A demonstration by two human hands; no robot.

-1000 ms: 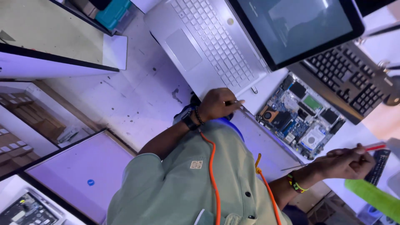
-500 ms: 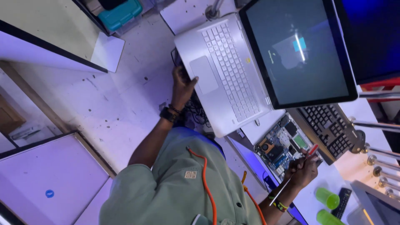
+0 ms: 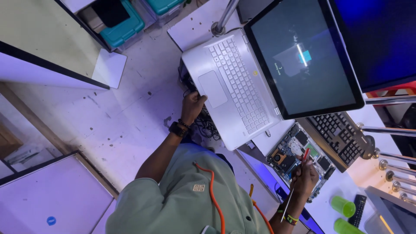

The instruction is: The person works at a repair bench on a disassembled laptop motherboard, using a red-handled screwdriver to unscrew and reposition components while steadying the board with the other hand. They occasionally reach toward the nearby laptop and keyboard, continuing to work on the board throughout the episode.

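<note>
Left hand (image 3: 192, 105): fingers curled around the front edge of the silver laptop (image 3: 229, 86), gripping it just beside the touchpad; a dark watch sits on the wrist.
Right hand (image 3: 304, 175): clenched on a red-handled screwdriver (image 3: 299, 181), handle up by the fingertips and the thin shaft running down past the wrist.
Silver laptop: open on the work surface, lid up and screen lit, its near edge hanging over a tangle of black cables (image 3: 207, 125).
Opened device (image 3: 299, 158): cover off and circuit board showing, right under the screwdriver hand, between the laptop and a black keyboard (image 3: 340, 136).
Teal bins (image 3: 125, 26): two lidded plastic boxes at the top, lids on; what is inside cannot be seen.
Green cups (image 3: 343, 206): two at lower right, just beside a black remote (image 3: 358, 210); their insides cannot be made out.
</note>
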